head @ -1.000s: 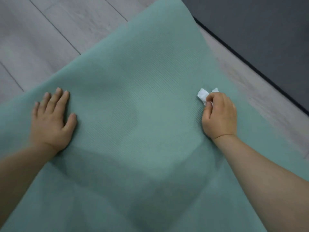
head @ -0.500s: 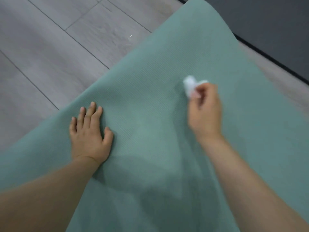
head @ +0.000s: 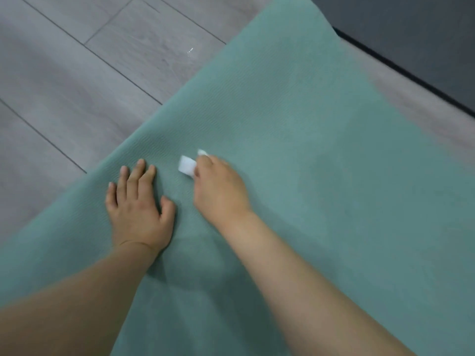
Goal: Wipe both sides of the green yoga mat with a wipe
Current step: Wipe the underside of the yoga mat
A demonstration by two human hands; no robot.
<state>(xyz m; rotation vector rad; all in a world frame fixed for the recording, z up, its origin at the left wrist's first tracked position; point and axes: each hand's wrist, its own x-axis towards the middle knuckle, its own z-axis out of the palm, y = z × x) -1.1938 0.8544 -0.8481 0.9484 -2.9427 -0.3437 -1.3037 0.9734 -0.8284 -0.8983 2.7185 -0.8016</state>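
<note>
The green yoga mat (head: 295, 124) lies flat across the floor and fills most of the view. My left hand (head: 137, 209) presses flat on it near its left edge, fingers straight and spread. Just to the right, my right hand (head: 218, 188) grips a small folded white wipe (head: 187, 166) against the mat, the wipe sticking out past the fingertips. The two hands are close together, a short gap between them.
Grey wood-plank floor (head: 90, 73) runs along the left and top. A dark grey mat or rug (head: 411, 34) with a black edge lies at the top right, with a strip of floor between it and the green mat.
My right hand has swept the wipe leftward across the mat, from near the right edge to just beside my left hand. The view has shifted left; the left hand stays planted.
</note>
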